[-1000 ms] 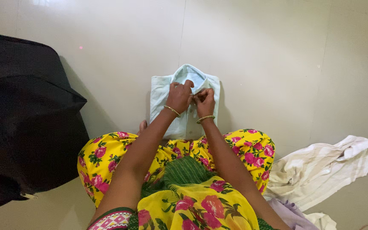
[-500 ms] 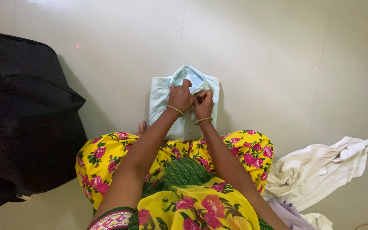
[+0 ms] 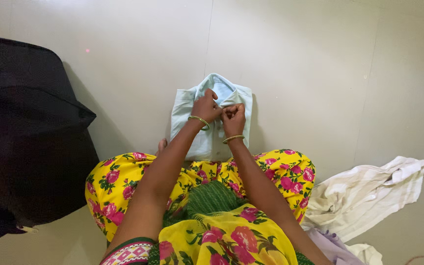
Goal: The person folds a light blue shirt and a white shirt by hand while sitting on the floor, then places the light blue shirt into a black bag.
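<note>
Folded pale-blue cotton shirt [image 3: 211, 132] lay on the pale tiled floor [image 3: 310, 73] before the knees. Left hand [image 3: 205, 107] and right hand [image 3: 233, 118] pinched its placket below the collar, fingers closed on cloth. Probably soft, light, limp; best gripped at edges.

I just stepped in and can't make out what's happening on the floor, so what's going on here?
A person sits on the floor with a folded pale blue shirt lying in front of their knees. Both hands are at its collar: the left hand and the right hand pinch the fabric near the neck opening, close together. A crumpled cream cloth lies to the person's right, and a large black bag sits to their left.
</note>
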